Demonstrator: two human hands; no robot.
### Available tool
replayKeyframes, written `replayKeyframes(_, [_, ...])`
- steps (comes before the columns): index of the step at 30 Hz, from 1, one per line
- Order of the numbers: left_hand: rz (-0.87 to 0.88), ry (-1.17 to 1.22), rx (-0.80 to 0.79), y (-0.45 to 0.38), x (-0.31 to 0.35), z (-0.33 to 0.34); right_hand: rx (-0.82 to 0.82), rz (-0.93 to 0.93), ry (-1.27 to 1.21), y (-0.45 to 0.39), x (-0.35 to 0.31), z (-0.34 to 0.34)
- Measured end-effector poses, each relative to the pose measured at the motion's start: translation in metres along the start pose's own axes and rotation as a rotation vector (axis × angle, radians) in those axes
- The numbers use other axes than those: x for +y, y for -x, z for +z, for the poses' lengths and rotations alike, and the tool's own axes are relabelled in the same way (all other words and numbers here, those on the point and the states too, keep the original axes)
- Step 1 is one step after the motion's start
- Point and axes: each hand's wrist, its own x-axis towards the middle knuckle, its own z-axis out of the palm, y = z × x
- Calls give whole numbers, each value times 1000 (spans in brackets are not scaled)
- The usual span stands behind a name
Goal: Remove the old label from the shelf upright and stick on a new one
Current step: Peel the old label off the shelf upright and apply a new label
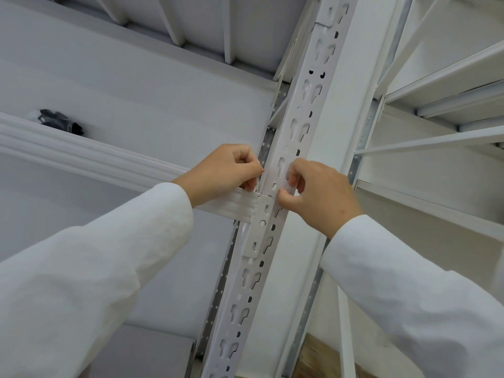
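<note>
The white slotted shelf upright (297, 124) runs diagonally through the middle of the view. A pale, whitish label (275, 175) lies across its face between my hands. My left hand (223, 170) pinches the label's left edge beside the upright. My right hand (319, 195) pinches its right end with thumb and forefinger, the fingers curled against the upright. Both arms wear white sleeves. The label's print, if any, is hidden.
A ribbed white shelf beam (90, 156) meets the upright at a bracket (259, 230) just below my hands. A dark bundle (61, 121) lies on the shelf at the left. More white shelf frames (441, 77) stand to the right.
</note>
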Motion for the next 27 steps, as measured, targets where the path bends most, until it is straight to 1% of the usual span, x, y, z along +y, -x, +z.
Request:
replayKeyframes(9, [-5,-8,6,1,0,1,29,-18,41,2,-1,3])
replayKeyframes(14, [-8,-15,-2,0,0,0,50,-41,-101,4,4,1])
replayKeyframes(18, [-4,-21,-2,-1,-3,0,19,-55,-92,5,6,1])
replayKeyframes(22, [0,-14,0,-1,-2,0,11,-43,-84,4,4,0])
replayKeyframes(27, [-6,-18,3,0,-2,1,40,-1,-77,3,0,2])
